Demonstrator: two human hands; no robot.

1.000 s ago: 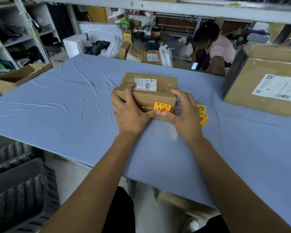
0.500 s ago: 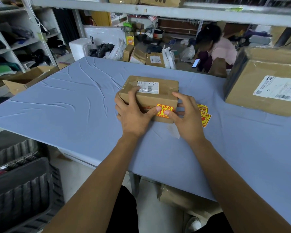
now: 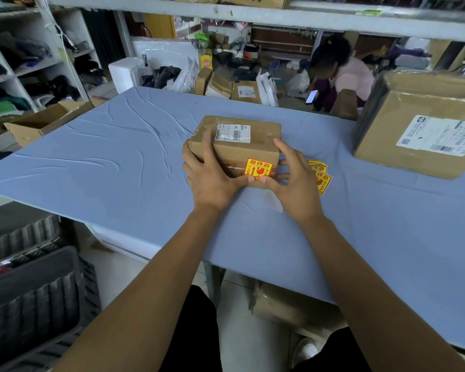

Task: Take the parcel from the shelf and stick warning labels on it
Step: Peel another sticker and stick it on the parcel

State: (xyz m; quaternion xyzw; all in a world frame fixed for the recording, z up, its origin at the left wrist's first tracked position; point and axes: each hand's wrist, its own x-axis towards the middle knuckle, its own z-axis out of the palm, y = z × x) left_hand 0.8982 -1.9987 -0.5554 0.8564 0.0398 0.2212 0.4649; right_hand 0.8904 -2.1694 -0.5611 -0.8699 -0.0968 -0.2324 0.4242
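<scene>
A small brown cardboard parcel (image 3: 263,140) with a white shipping label on top rests on the blue table (image 3: 91,162). A yellow and red warning label (image 3: 258,169) is stuck on its near side. My left hand (image 3: 210,170) grips the parcel's left end, thumb pressed under the label. My right hand (image 3: 293,175) holds the right end, thumb tip meeting the left thumb at the label's lower edge. Several loose warning labels (image 3: 321,178) lie on the table just right of my right hand, partly hidden by it.
A large cardboard box (image 3: 419,124) stands at the table's right back. A scrap of backing paper (image 3: 273,201) lies near my right wrist. Dark plastic crates (image 3: 30,296) sit on the floor at left. A person (image 3: 341,73) crouches among parcels beyond the table.
Both hands stay on the parcel. My thumbs have slid down along the warning label to its lower edge, uncovering more of it. The parcel has hardly moved.
</scene>
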